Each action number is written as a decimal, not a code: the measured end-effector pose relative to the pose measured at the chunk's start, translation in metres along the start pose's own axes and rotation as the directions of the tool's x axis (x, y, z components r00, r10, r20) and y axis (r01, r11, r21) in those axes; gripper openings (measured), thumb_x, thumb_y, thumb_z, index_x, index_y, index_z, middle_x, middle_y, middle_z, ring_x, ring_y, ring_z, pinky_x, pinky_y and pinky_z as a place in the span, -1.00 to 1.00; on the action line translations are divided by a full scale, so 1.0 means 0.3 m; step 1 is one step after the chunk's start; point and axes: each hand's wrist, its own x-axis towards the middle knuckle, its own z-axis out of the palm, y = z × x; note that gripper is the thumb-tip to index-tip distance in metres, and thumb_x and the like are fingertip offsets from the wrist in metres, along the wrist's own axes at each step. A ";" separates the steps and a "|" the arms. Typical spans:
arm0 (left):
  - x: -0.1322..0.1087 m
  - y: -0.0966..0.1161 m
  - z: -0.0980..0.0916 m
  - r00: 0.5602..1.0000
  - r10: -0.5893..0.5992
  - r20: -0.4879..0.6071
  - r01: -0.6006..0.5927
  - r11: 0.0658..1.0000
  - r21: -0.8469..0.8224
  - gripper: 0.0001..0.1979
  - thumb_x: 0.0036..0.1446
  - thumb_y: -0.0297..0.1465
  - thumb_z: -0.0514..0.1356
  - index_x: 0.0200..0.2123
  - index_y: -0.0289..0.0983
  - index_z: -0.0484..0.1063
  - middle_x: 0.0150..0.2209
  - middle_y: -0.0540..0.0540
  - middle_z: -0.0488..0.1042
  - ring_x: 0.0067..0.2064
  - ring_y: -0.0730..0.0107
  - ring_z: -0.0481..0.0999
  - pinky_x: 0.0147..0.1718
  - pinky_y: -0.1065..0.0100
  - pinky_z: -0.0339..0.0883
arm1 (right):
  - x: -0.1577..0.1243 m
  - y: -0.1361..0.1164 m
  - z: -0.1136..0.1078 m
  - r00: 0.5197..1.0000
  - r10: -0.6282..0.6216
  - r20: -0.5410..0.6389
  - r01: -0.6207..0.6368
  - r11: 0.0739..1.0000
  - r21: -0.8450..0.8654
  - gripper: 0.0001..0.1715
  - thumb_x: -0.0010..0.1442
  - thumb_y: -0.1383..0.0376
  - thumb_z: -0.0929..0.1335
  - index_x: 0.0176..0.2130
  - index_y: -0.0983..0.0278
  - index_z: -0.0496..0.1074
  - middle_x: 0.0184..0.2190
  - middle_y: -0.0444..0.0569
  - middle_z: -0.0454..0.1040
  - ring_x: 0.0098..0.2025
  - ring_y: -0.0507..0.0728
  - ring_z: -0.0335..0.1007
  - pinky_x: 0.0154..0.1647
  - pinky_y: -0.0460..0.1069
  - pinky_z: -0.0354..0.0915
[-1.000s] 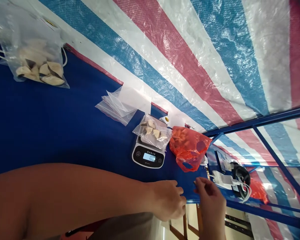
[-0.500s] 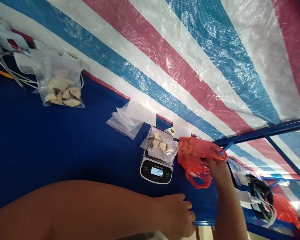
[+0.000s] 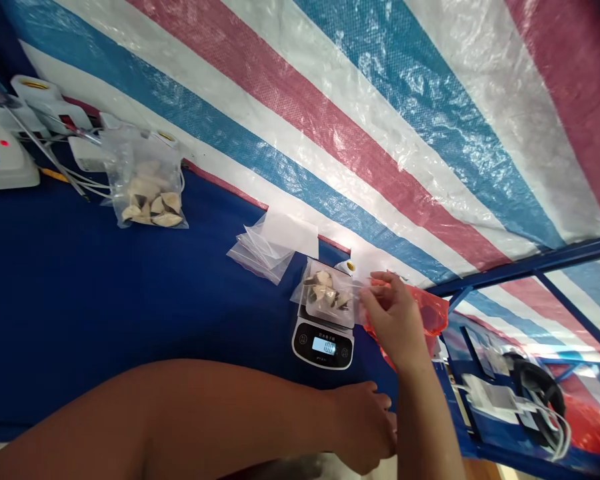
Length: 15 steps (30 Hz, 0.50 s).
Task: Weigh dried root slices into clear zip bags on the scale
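A small digital scale [image 3: 323, 348] stands on the blue tabletop, its display reading about 10.0. On its plate lies a clear zip bag [image 3: 336, 308] holding several pale, dark-edged wedge-shaped pieces. My right hand [image 3: 393, 313] reaches over the bag's right edge, thumb and fingers closed at the plastic. Beneath and behind that hand is a crumpled red plastic bag [image 3: 433, 310], partly covered by it. My left hand [image 3: 363, 427] rests low by the table's front edge, below the scale, fingers curled with nothing visible in them.
Flat empty zip bags [image 3: 263, 253] and a white paper [image 3: 290, 232] lie left of the scale. A fuller bag of wedges [image 3: 153, 200] leans among cables and a white device [image 3: 7, 160]. A striped sheet [image 3: 300, 120] hangs behind; black headphones [image 3: 537, 387] lie at right.
My right hand has left the red bag's handles and moved left to the clear bag on the scale. My left hand stays low by the table edge. The view has shifted slightly.
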 end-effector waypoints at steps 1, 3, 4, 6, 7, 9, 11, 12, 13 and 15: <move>0.000 0.002 0.001 0.999 0.035 0.027 -0.036 0.999 0.032 -0.88 0.04 -0.36 0.25 -0.30 -0.18 0.51 -0.04 -0.04 0.60 -0.07 0.17 0.49 -0.26 0.17 0.23 | 0.009 -0.009 -0.011 1.000 -0.028 0.002 0.028 1.000 -0.002 -0.48 0.22 0.01 0.41 0.07 0.22 0.43 -0.22 0.05 0.64 -0.28 0.21 0.57 -0.26 0.07 0.40; -0.001 0.007 0.006 0.996 0.074 0.052 -0.077 0.994 0.073 -0.93 0.11 -0.36 0.21 -0.34 -0.23 0.47 -0.10 -0.12 0.59 -0.11 0.12 0.47 -0.30 0.16 0.19 | 0.015 -0.035 -0.039 0.994 -0.092 0.053 0.094 0.995 -0.031 -0.57 0.26 0.05 0.39 0.03 0.22 0.46 -0.26 0.02 0.62 -0.32 0.17 0.55 -0.32 0.03 0.37; -0.002 0.009 0.009 0.997 0.067 0.040 -0.070 0.994 0.083 -0.92 0.12 -0.36 0.21 -0.37 -0.23 0.45 -0.11 -0.13 0.58 -0.13 0.11 0.47 -0.30 0.16 0.18 | 0.012 -0.053 -0.052 0.988 -0.134 0.082 0.137 0.990 -0.037 -0.60 0.28 0.06 0.38 0.01 0.22 0.48 -0.30 -0.01 0.61 -0.34 0.15 0.54 -0.33 0.02 0.36; -0.005 0.012 0.015 0.998 0.066 0.019 -0.067 0.993 0.096 -0.90 0.12 -0.34 0.22 -0.41 -0.22 0.40 -0.13 -0.12 0.58 -0.15 0.11 0.46 -0.31 0.16 0.16 | -0.001 -0.093 -0.075 0.972 -0.230 0.046 0.231 0.973 -0.020 -0.67 0.32 0.08 0.36 -0.03 0.22 0.50 -0.34 -0.04 0.59 -0.32 0.14 0.56 -0.30 0.01 0.39; -0.007 0.013 0.018 0.998 0.068 0.005 -0.068 0.993 0.102 -0.88 0.12 -0.34 0.23 -0.43 -0.22 0.38 -0.14 -0.11 0.58 -0.17 0.12 0.46 -0.32 0.17 0.15 | -0.009 -0.114 -0.087 0.961 -0.275 -0.017 0.275 0.961 -0.001 -0.69 0.34 0.09 0.36 -0.04 0.22 0.51 -0.33 -0.04 0.60 -0.30 0.14 0.57 -0.27 0.02 0.42; -0.010 0.011 0.028 0.996 0.086 -0.021 -0.083 0.991 0.107 -0.85 0.10 -0.33 0.23 -0.46 -0.21 0.36 -0.17 -0.09 0.58 -0.22 0.15 0.45 -0.34 0.18 0.13 | -0.025 -0.152 -0.113 0.930 -0.351 -0.105 0.353 0.935 0.002 -0.71 0.36 0.10 0.37 -0.04 0.21 0.52 -0.30 -0.04 0.60 -0.28 0.14 0.60 -0.24 0.02 0.48; -0.009 0.006 0.047 0.991 0.103 -0.087 -0.090 0.986 0.138 -0.86 0.07 -0.33 0.25 -0.48 -0.20 0.37 -0.20 -0.09 0.59 -0.27 0.19 0.44 -0.38 0.20 0.11 | -0.038 -0.180 -0.142 0.907 -0.420 -0.027 0.419 0.906 -0.055 -0.72 0.37 0.11 0.37 -0.03 0.20 0.54 -0.28 -0.03 0.61 -0.32 0.12 0.59 -0.27 0.02 0.51; -0.006 0.002 0.060 0.985 0.108 -0.133 -0.087 0.983 0.161 -0.87 0.04 -0.34 0.26 -0.49 -0.20 0.38 -0.22 -0.09 0.59 -0.29 0.21 0.43 -0.39 0.21 0.09 | -0.042 -0.190 -0.156 0.897 -0.441 0.031 0.441 0.893 -0.087 -0.72 0.38 0.11 0.37 -0.03 0.19 0.55 -0.28 -0.03 0.60 -0.34 0.12 0.59 -0.30 0.01 0.51; -0.001 -0.002 0.076 0.978 0.114 -0.174 -0.082 0.980 0.181 -0.88 0.01 -0.35 0.28 -0.50 -0.20 0.40 -0.24 -0.09 0.59 -0.32 0.22 0.43 -0.41 0.21 0.08 | -0.045 -0.198 -0.168 0.891 -0.449 0.073 0.455 0.883 -0.114 -0.71 0.38 0.11 0.37 -0.02 0.19 0.55 -0.29 -0.03 0.60 -0.34 0.12 0.59 -0.34 0.00 0.50; 0.017 -0.010 0.111 0.964 0.126 -0.234 -0.078 0.976 0.201 -0.89 -0.06 -0.35 0.30 -0.53 -0.18 0.42 -0.29 -0.08 0.58 -0.36 0.23 0.41 -0.44 0.21 0.05 | -0.051 -0.213 -0.185 0.886 -0.453 0.096 0.463 0.874 -0.146 -0.69 0.38 0.11 0.38 0.03 0.18 0.55 -0.28 -0.03 0.60 -0.34 0.13 0.59 -0.39 -0.02 0.49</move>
